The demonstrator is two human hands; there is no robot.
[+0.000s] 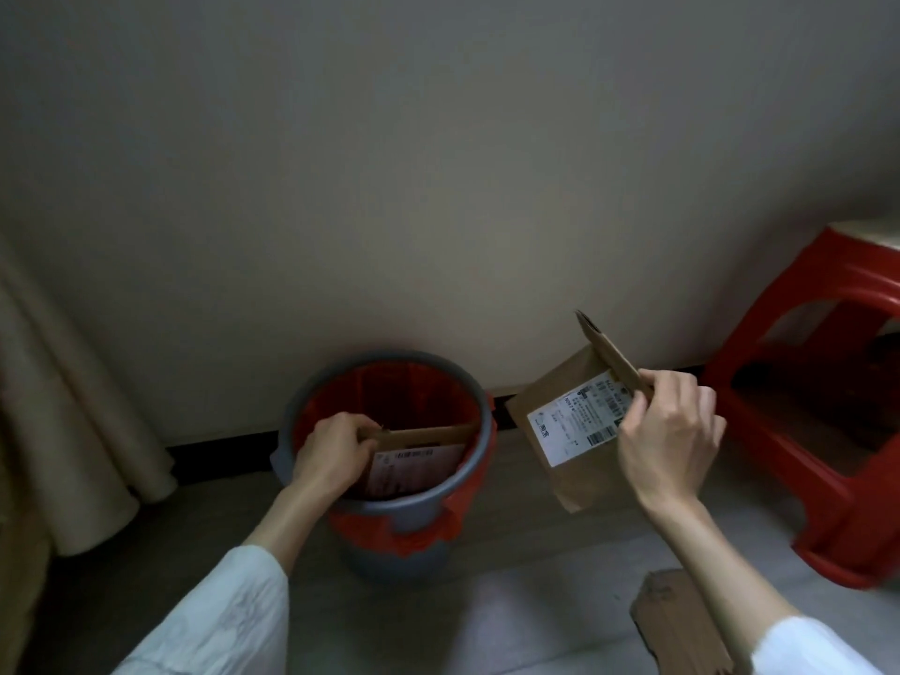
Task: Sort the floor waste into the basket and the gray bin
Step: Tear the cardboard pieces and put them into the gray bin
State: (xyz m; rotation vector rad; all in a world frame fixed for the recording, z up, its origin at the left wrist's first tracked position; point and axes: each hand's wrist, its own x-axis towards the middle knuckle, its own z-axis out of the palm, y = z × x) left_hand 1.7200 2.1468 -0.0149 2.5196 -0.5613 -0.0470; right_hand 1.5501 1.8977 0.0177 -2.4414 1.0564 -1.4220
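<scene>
Leftmost, a pale curtain (73, 431) hangs to the floor against the wall. Next, the left hand (331, 453), fingers curled round the top edge of a flattened cardboard piece (419, 455) that stands on edge inside the gray bin (389, 509). The piece carries a pale shipping label and spans the bin's mouth nearly rim to rim. The bin is lined with a red bag (389, 397) whose edge folds out over the rim. No basket in view.

Right of the bin, held in the air clear of the floor, a second cardboard piece (574, 431), brown, with a white printed label facing the camera and a flap sticking up at its top. The right hand (667, 431) pinches it at the upper right edge, just below that flap. The two hands are well apart, each clamped on its own cardboard.

Handling, as judged: both pieces look light, stiff across the flat, prone to fold along creases. An edge pinch serves; a grip nearer the middle of an edge would stop swinging. The wide piece may jam across the rim unless tilted.

Lower right, another scrap of brown cardboard (682, 621) lies on the wood floor (535, 601), not yet sorted. Far right, a red plastic stool (818, 431) stands near the wall.
</scene>
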